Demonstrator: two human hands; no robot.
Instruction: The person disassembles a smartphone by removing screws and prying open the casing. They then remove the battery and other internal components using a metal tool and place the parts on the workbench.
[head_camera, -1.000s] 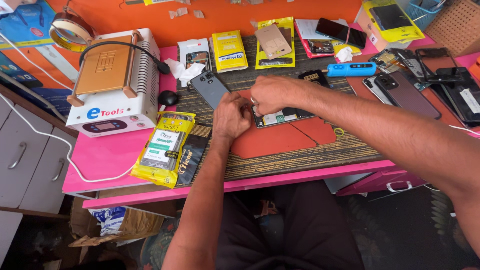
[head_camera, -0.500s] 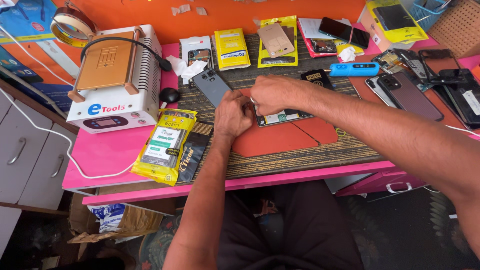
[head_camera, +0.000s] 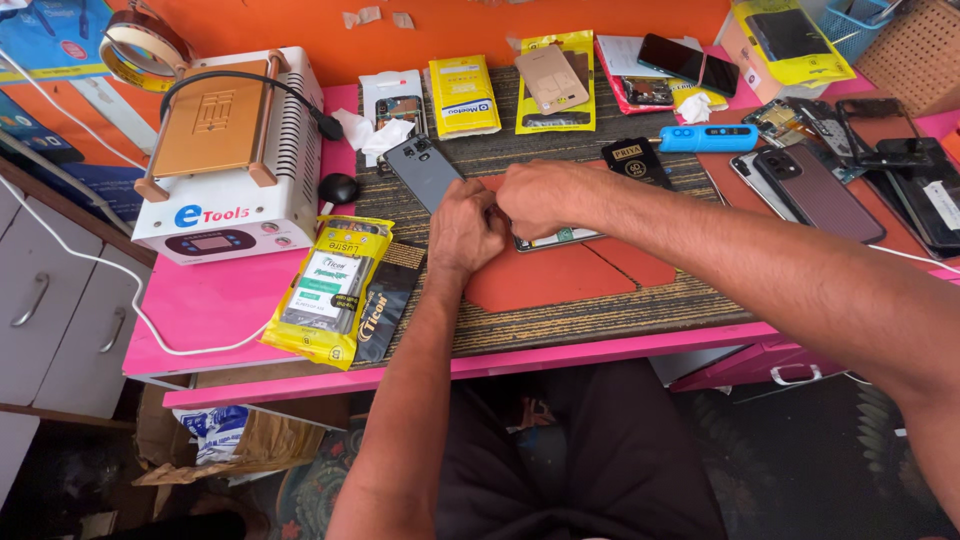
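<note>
Both hands meet, knuckles touching, over the opened phone (head_camera: 560, 237) on the red mat (head_camera: 560, 275); left hand (head_camera: 466, 228) pinches its left end, right hand (head_camera: 537, 198) curled over it. Phone's long axis runs left-right, extending rightward beneath the right hand; grip details hidden.

Two hands, left hand (head_camera: 465, 228) and right hand (head_camera: 535, 197), meet over one opened phone (head_camera: 558, 238). One white heating machine (head_camera: 225, 150) stands at the left, beside one tape roll (head_camera: 143, 47). One blue tube-shaped tool (head_camera: 708, 138) lies by roughly four loose phones (head_camera: 815, 180), partly overlapping. About five yellow packets (head_camera: 325, 290) lie around.
</note>
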